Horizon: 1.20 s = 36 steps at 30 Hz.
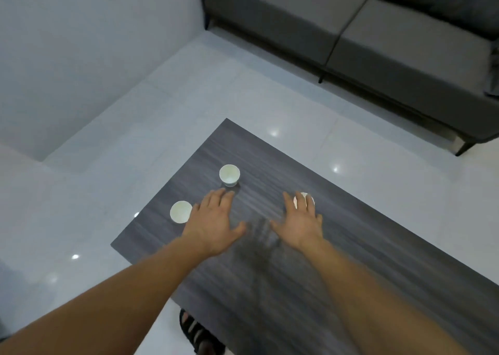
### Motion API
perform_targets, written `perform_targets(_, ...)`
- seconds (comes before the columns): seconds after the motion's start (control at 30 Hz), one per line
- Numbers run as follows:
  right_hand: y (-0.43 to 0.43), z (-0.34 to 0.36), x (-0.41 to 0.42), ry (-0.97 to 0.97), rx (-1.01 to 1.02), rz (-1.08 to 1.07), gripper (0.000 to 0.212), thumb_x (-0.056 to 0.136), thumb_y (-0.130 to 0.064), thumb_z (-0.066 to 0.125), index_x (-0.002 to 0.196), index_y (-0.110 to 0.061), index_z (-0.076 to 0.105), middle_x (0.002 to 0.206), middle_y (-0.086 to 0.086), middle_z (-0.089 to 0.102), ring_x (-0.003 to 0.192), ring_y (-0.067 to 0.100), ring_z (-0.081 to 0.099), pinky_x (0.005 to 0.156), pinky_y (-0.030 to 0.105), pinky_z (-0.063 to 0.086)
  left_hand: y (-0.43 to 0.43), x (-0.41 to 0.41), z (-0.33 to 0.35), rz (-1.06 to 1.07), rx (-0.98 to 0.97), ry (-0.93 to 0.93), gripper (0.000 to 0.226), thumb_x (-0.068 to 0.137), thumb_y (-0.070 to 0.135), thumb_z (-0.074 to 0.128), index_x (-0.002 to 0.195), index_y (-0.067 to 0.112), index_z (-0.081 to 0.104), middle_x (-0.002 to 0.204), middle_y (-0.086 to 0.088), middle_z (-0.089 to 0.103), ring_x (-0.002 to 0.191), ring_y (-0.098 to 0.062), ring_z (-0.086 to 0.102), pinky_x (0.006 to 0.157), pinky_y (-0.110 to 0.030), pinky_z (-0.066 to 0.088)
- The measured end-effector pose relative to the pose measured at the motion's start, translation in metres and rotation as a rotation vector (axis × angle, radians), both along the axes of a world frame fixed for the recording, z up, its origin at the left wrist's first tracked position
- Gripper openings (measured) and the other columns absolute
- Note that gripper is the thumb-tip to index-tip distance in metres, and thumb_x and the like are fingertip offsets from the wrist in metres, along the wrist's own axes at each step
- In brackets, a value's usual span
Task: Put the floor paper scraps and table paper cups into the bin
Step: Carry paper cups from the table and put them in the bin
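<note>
Left hand [216, 219] and right hand [301, 219] hold nothing, fingers spread over the table [364, 260]. The right hand hides most of the third cup [295, 201]. Far cup [229, 174] and edge cup [181, 211] show whole.

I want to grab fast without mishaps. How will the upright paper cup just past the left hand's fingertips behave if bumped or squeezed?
The paper cup looks empty, so it is probably light and would slide or tip if the left hand bumps it. Its base looks narrower than its rim, favouring tipping. Being paper, its walls would likely dent under a squeeze.
</note>
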State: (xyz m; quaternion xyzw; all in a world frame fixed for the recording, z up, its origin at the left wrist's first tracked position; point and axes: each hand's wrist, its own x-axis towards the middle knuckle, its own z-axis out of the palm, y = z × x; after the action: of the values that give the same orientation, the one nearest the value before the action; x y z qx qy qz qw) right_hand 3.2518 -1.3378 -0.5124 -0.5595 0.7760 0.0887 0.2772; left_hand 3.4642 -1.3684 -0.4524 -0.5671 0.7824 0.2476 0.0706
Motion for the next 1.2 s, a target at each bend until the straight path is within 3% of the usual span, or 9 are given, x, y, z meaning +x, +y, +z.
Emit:
perform_targets(0.23, -0.057, -0.116, -0.055, 0.093, 0.065, -0.140, 0.083, 0.092, -0.051, 0.054, 0.155, -0.033, 0.002, 0.163, 0.003, -0.008, 0.148, 0.038, -0.005, 0.113, 0.062, 0.024, -0.044, -0.017, -0.103, -0.074, 0.030, 0.134, 0.081, 0.084, 0.051, 0.056, 0.150, 0.018, 0.021, 0.154, -0.002, 0.024, 0.141, -0.019, 0.021, 0.116, -0.034, 0.022)
perform_targets(0.37, -0.051, -0.150, -0.052, 0.049, -0.001, -0.214, 0.070, 0.095, -0.036, 0.055, 0.153, -0.025, 0.018, 0.156, 0.013, 0.018, 0.139, 0.039, 0.024, 0.106, 0.050, 0.036, -0.023, -0.004, -0.143, -0.076, 0.168, 0.207, 0.081, 0.085, 0.044, 0.061, 0.150, 0.016, 0.021, 0.153, -0.003, 0.026, 0.140, -0.019, 0.022, 0.115, -0.027, 0.018)
perform_targets(0.47, -0.044, -0.149, -0.019, -0.145, -0.119, -0.225, 0.070, 0.090, -0.036, 0.062, 0.150, -0.021, 0.030, 0.142, 0.012, 0.037, 0.125, 0.034, 0.044, 0.098, 0.042, 0.042, -0.015, 0.005, -0.158, -0.038, 0.255, 0.238, 0.089, 0.083, 0.041, 0.065, 0.152, 0.019, 0.013, 0.153, -0.002, 0.025, 0.140, -0.018, 0.023, 0.114, -0.026, 0.020)
perform_targets(0.6, -0.040, -0.128, 0.051, -0.509, -0.143, -0.124, 0.088, 0.078, -0.045, 0.070, 0.151, -0.029, 0.026, 0.143, 0.004, 0.043, 0.128, 0.020, 0.045, 0.097, 0.025, 0.035, -0.023, 0.016, -0.160, 0.018, 0.268, 0.272, 0.102, 0.076, 0.038, 0.072, 0.152, 0.019, 0.008, 0.152, -0.002, 0.027, 0.140, -0.017, 0.026, 0.112, -0.026, 0.025)
perform_targets(0.73, -0.051, -0.104, 0.092, -0.729, -0.101, -0.147, 0.095, 0.067, -0.062, 0.063, 0.150, -0.035, 0.027, 0.143, -0.006, 0.048, 0.129, 0.010, 0.045, 0.103, 0.025, 0.036, -0.036, 0.038, -0.154, 0.074, 0.187, 0.332, 0.094, 0.072, 0.029, 0.074, 0.149, 0.014, 0.023, 0.144, -0.003, 0.040, 0.132, -0.020, 0.036, 0.108, -0.027, 0.030)
perform_targets(0.87, -0.073, -0.096, 0.102, -0.883, -0.053, -0.051, 0.089, 0.072, -0.071, 0.057, 0.149, -0.035, 0.031, 0.141, -0.013, 0.048, 0.127, 0.000, 0.045, 0.108, 0.032, 0.039, -0.039, 0.063, -0.153, 0.158, 0.067, 0.404, 0.069, 0.069, 0.030, 0.075, 0.131, 0.022, 0.046, 0.121, 0.003, 0.057, 0.107, -0.016, 0.056, 0.091, -0.028, 0.046)
perform_targets(1.0, -0.131, -0.111, 0.090, -0.432, -0.439, 0.030, 0.077, 0.085, -0.057, 0.061, 0.148, -0.022, 0.035, 0.150, 0.003, 0.037, 0.137, 0.022, 0.032, 0.109, 0.044, 0.034, -0.025, 0.090, -0.159, 0.327, 0.057, 0.374, 0.074, 0.073, 0.046, 0.070, 0.134, 0.041, 0.029, 0.120, 0.010, 0.053, 0.100, -0.012, 0.056, 0.086, -0.029, 0.051)
perform_targets(1.13, -0.170, -0.139, 0.095, -0.107, -0.149, 0.291, 0.092, 0.085, -0.047, 0.067, 0.155, -0.032, 0.010, 0.162, 0.005, -0.001, 0.147, 0.033, 0.003, 0.113, 0.054, 0.027, 0.000, 0.113, -0.166, 0.386, 0.073, 0.408, 0.076, 0.074, 0.052, 0.069, 0.134, 0.047, 0.022, 0.123, 0.013, 0.046, 0.103, -0.004, 0.045, 0.084, -0.015, 0.040)
perform_targets(1.2, -0.171, -0.151, 0.101, -0.044, -0.040, 0.351, 0.090, 0.088, -0.041, 0.066, 0.155, -0.036, 0.005, 0.162, 0.003, -0.005, 0.147, 0.036, 0.006, 0.112, 0.054, 0.032, 0.008, 0.122, -0.168, 0.434, 0.022, 0.413, 0.073, 0.075, 0.048, 0.071, 0.134, 0.038, 0.030, 0.125, 0.012, 0.044, 0.107, -0.005, 0.043, 0.087, -0.017, 0.041)
